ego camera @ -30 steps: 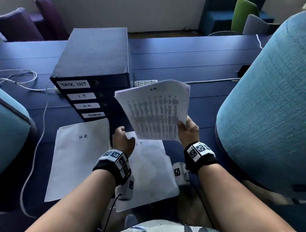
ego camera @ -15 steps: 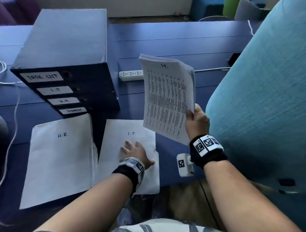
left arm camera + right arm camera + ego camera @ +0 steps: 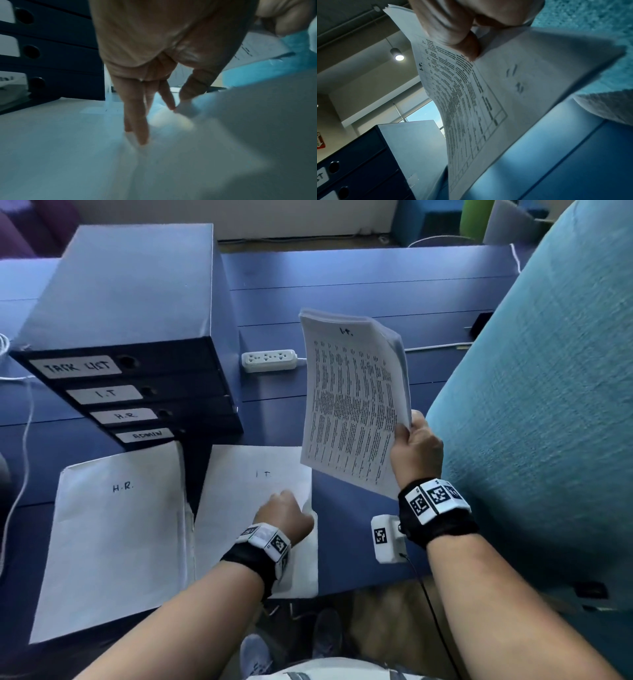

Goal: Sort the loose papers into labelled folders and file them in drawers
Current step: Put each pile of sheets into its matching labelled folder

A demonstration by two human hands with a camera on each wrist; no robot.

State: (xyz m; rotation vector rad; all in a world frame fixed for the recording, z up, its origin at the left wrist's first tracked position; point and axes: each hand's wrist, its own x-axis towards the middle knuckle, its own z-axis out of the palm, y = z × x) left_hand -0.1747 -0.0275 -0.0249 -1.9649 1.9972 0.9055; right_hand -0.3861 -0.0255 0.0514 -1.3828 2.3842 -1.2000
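My right hand [image 3: 409, 440] grips a stack of printed papers [image 3: 352, 405] marked "I.T." by its lower right edge and holds it upright above the table; the right wrist view shows the thumb [image 3: 464, 44] pressed on the top sheet [image 3: 471, 101]. A white folder marked "I.T." [image 3: 239, 508] lies flat near the table's front edge. My left hand [image 3: 284, 513] is at its right edge. There the thumb and forefinger [image 3: 169, 100] pinch the cover's edge while the other fingers touch the folder [image 3: 68, 135]. A folder marked "H.R." [image 3: 116, 542] lies to its left.
A dark drawer unit [image 3: 137, 302] stands behind the folders, its drawers labelled TASK LIST, I.T, H.R and ADMIN. A white power strip [image 3: 269, 360] lies on the blue table [image 3: 359, 285]. A teal chair [image 3: 548, 405] crowds the right side. White cable [image 3: 20, 474] runs along the left.
My left hand let go of the papers, dropped onto the I.T. folder, then slid to its right edge and pinched it. My right hand turned the stack upright and moved it right.
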